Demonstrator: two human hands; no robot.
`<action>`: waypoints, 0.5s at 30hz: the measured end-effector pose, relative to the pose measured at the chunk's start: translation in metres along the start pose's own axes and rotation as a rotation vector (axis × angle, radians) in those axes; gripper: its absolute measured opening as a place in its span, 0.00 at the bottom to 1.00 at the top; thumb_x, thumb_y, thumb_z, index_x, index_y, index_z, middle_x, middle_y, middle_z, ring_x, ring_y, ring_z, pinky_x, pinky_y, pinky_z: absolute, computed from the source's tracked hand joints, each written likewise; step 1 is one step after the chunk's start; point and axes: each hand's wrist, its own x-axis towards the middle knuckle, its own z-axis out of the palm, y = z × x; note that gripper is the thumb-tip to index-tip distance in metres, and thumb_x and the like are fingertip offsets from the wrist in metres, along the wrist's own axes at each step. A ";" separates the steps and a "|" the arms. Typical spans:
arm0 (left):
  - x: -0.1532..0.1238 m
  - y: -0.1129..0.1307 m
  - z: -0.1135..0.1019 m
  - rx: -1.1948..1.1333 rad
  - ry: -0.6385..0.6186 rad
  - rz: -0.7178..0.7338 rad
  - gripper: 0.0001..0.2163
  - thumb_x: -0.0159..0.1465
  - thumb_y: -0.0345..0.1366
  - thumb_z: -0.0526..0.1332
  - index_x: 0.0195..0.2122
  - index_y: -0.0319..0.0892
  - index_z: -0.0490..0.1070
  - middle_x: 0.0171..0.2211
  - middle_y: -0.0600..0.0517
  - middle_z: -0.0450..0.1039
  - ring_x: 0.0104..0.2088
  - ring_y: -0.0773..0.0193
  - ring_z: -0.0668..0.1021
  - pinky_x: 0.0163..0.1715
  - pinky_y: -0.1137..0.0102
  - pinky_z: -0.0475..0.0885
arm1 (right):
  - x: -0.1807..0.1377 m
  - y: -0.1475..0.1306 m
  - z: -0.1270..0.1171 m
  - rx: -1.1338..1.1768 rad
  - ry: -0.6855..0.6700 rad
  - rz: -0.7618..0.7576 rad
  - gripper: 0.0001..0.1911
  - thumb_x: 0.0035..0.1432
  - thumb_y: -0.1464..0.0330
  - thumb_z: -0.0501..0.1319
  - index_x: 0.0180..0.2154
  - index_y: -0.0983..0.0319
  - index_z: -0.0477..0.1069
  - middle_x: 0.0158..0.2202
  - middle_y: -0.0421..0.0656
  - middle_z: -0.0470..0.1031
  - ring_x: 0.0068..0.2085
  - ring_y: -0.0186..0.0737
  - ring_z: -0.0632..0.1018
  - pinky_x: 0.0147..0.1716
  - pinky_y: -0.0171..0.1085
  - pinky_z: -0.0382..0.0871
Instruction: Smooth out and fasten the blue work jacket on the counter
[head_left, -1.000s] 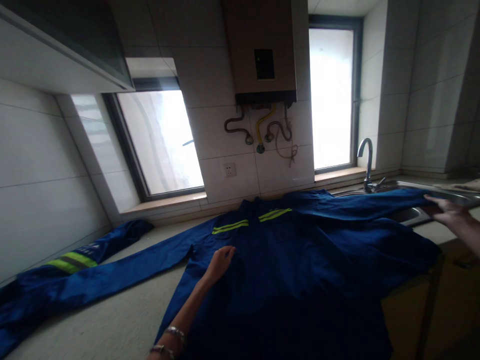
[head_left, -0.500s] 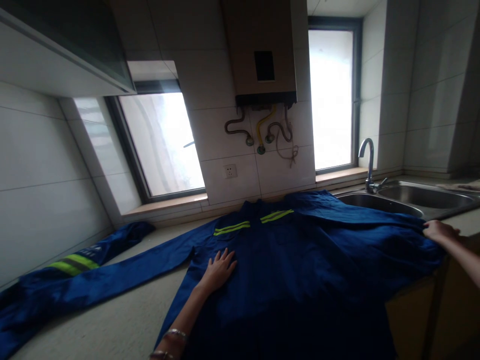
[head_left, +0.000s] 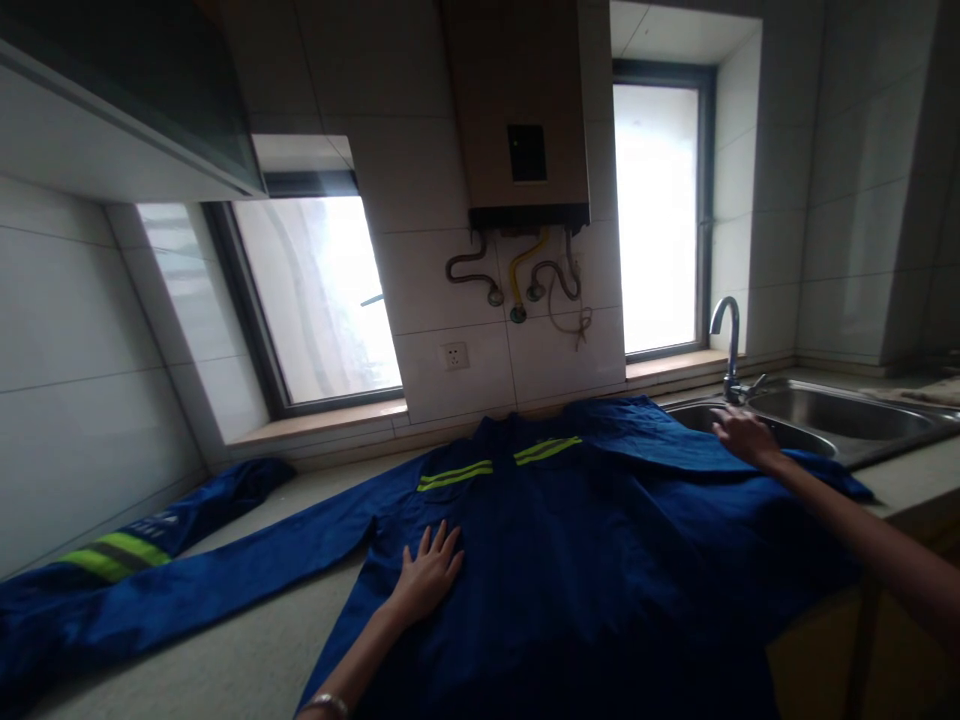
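A dark blue work jacket (head_left: pixel 540 560) with yellow-green stripes across its chest lies spread over the counter, its lower part hanging past the front edge. My left hand (head_left: pixel 429 578) rests flat on one side of the jacket's front, fingers spread. Over by the sink, my right hand (head_left: pixel 746 438) is above the jacket's right-hand sleeve, its fingers loosely bent and apart, with nothing seen in them. Whether it touches the cloth I cannot tell. The other sleeve (head_left: pixel 247 560) stretches left. Behind it lies blue cloth with a wide yellow-green and grey band (head_left: pixel 112 556).
A double steel sink (head_left: pixel 862 412) with a tap (head_left: pixel 729 345) stands at the right, next to the jacket. The pale counter (head_left: pixel 300 640) runs along the tiled wall. A water heater (head_left: pixel 525 120) with pipes hangs between two windows, and a cabinet (head_left: pixel 127 110) overhangs the left.
My right hand has let go of the sleeve's edge at the far right and moved left towards the sink's near basin. My left hand stays on the jacket. The view has tilted up slightly.
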 end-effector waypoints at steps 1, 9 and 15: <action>0.001 0.001 -0.005 -0.008 -0.017 0.003 0.27 0.64 0.50 0.40 0.63 0.48 0.49 0.66 0.47 0.43 0.64 0.42 0.47 0.54 0.39 0.50 | 0.003 -0.023 0.013 -0.078 -0.089 -0.069 0.23 0.57 0.67 0.57 0.53 0.66 0.67 0.56 0.64 0.60 0.56 0.55 0.63 0.49 0.49 0.55; 0.061 -0.035 -0.063 0.063 0.157 -0.097 0.19 0.64 0.41 0.43 0.49 0.42 0.67 0.50 0.40 0.67 0.51 0.50 0.70 0.47 0.55 0.65 | -0.011 -0.195 0.132 -0.175 -0.600 -0.361 0.29 0.61 0.53 0.47 0.62 0.51 0.52 0.65 0.49 0.43 0.62 0.65 0.49 0.54 0.61 0.45; 0.092 -0.127 -0.074 -0.012 0.179 -0.484 0.25 0.59 0.50 0.51 0.53 0.42 0.65 0.58 0.31 0.56 0.56 0.24 0.59 0.39 0.30 0.54 | -0.005 -0.235 0.191 -0.215 -0.744 -0.305 0.33 0.58 0.45 0.41 0.61 0.47 0.51 0.66 0.47 0.40 0.63 0.68 0.42 0.51 0.69 0.31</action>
